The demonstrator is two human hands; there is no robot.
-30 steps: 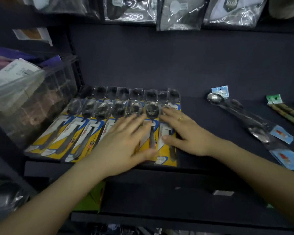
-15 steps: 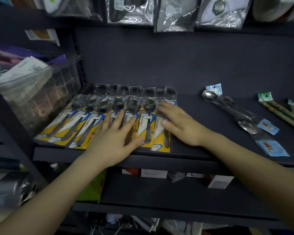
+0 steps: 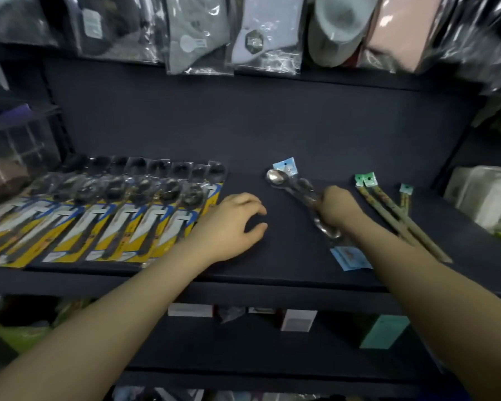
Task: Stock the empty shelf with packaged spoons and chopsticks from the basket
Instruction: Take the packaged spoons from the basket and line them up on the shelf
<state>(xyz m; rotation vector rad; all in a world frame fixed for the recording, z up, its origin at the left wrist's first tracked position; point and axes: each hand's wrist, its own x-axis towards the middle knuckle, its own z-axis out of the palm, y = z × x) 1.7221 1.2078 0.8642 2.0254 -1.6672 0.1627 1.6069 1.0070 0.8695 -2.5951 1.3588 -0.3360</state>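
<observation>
The matte dark shelf (image 3: pixel 272 146) carries glossy yellow-carded spoon packs (image 3: pixel 104 218) fanned at nine o'clock. Slim chopstick sleeves (image 3: pixel 399 215) lie at three o'clock. The left hand (image 3: pixel 232 224) rests loosely curled and empty; the right hand (image 3: pixel 337 209) grips crinkly clear-bagged steel spoons (image 3: pixel 292 183).

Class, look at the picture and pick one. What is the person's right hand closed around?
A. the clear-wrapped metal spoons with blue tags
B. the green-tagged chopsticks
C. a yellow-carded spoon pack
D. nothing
A: the right hand wraps around the clear-wrapped metal spoons, between the row of yellow-carded spoon packs and the green-tagged chopsticks, which lie untouched.
</observation>
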